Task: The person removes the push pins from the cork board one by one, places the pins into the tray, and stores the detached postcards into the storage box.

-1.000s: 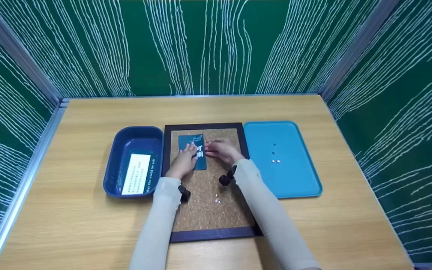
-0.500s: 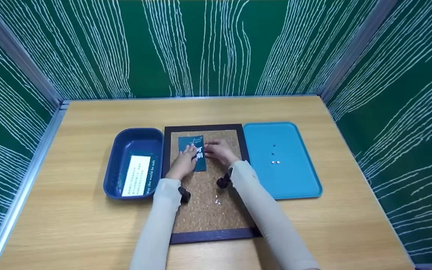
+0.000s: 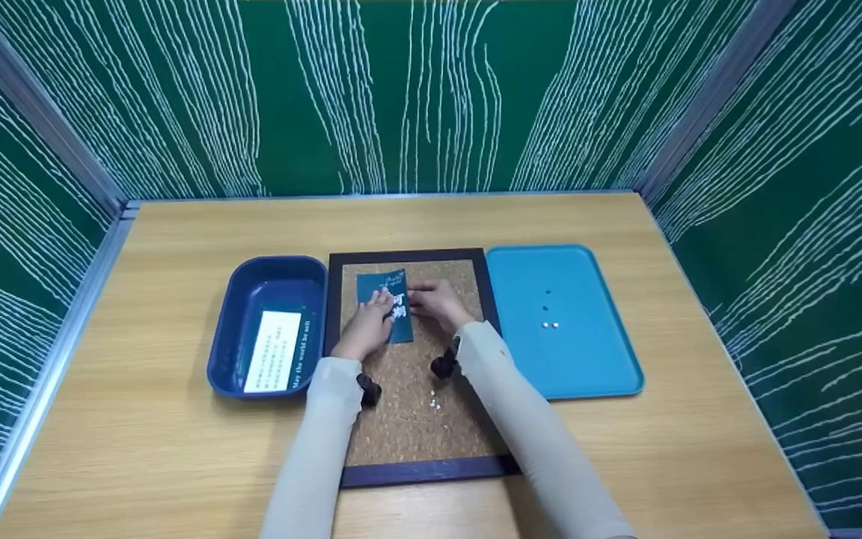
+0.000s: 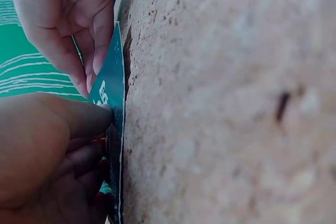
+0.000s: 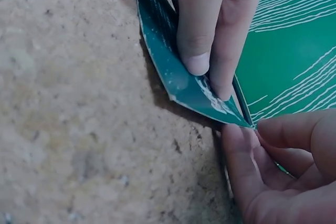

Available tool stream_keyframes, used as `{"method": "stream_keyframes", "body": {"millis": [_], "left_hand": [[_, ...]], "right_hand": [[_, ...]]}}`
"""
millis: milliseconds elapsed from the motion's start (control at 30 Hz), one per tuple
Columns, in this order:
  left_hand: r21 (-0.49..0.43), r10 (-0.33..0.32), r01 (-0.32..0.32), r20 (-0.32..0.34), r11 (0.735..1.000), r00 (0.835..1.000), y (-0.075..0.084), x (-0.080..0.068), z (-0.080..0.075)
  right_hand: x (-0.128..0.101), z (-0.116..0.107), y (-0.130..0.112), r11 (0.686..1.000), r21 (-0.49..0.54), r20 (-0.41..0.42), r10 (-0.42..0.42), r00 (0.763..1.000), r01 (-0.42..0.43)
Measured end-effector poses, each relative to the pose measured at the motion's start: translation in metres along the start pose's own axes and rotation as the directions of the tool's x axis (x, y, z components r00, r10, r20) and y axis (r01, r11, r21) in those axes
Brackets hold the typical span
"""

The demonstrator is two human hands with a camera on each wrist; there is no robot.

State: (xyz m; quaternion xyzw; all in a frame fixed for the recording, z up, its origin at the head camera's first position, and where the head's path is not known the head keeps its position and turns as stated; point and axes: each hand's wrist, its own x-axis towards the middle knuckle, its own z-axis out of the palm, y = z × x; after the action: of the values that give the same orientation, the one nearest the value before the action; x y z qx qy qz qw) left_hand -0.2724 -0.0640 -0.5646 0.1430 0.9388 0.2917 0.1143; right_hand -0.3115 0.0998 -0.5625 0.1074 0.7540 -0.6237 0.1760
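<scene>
A dark teal printed card (image 3: 400, 329) with white lettering lies on the upper part of a cork board (image 3: 393, 434) in a dark frame. My left hand (image 3: 365, 323) rests on the card's left half, its fingers laid out flat and pressing it. At the card's right edge is my right hand (image 3: 442, 303). In the right wrist view the thumb and finger of the right hand (image 5: 283, 156) pinch the tip of the card (image 5: 178, 85), which bends up off the cork along its near edge. The left hand (image 4: 50, 156) covers part of the card (image 4: 116, 129).
Left of the board stands a blue bin (image 3: 221, 329) holding a card with a white panel (image 3: 272, 352). A light blue tray (image 3: 573, 367) to the right carries several tiny pieces (image 3: 549, 325). Small shiny bits (image 3: 435, 403) lie on the lower cork.
The right hand has drawn its fingers in closer together at the card's right edge and its wrist has shifted slightly left. The left hand stays on the card.
</scene>
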Motion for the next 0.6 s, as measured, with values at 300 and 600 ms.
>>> {"method": "stream_keyframes", "body": {"millis": [300,600], "left_hand": [[0.001,0.014,-0.014,-0.013,1.000,1.000,0.0005,0.0006,0.0016],[0.002,0.009,-0.009,-0.008,1.000,1.000,0.0008,0.0014,0.0005]], "right_hand": [[-0.0001,0.0043,0.0039,0.998,-0.042,-0.029,-0.048,0.998,0.046],[-0.0006,0.0059,0.0068,0.992,-0.113,-0.060,-0.056,0.997,0.049]]}}
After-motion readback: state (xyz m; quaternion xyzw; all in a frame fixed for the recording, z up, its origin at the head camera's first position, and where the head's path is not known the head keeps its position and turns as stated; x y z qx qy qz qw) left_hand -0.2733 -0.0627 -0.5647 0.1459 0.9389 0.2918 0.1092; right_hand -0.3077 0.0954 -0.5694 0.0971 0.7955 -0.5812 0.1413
